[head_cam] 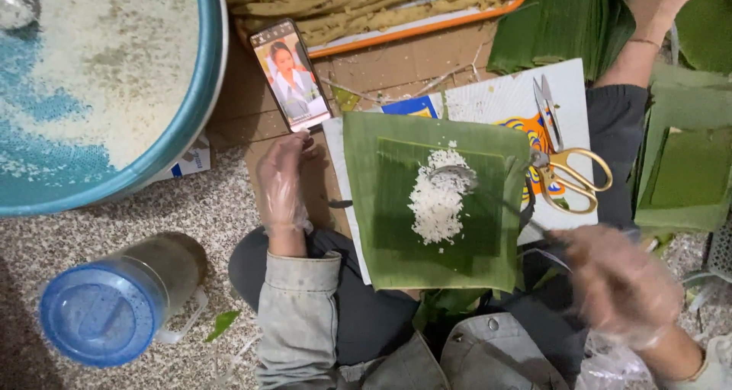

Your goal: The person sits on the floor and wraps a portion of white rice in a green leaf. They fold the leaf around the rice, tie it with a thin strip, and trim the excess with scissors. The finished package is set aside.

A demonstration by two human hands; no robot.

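Observation:
Square green banana leaves lie layered on my lap, with a small heap of white rice at their middle. A metal spoon rests its bowl on the rice, its handle running down right toward my right hand. That hand wears a clear glove, is blurred, and seems closed on the handle's end. My left hand, also gloved, hovers with loose fingers over the cardboard just left of the leaves and holds nothing.
A big blue basin of rice sits at upper left, a phone beside it. Gold-handled scissors lie right of the leaves. A blue-lidded jar lies lower left. Cut leaf stacks and another person's arm are at right.

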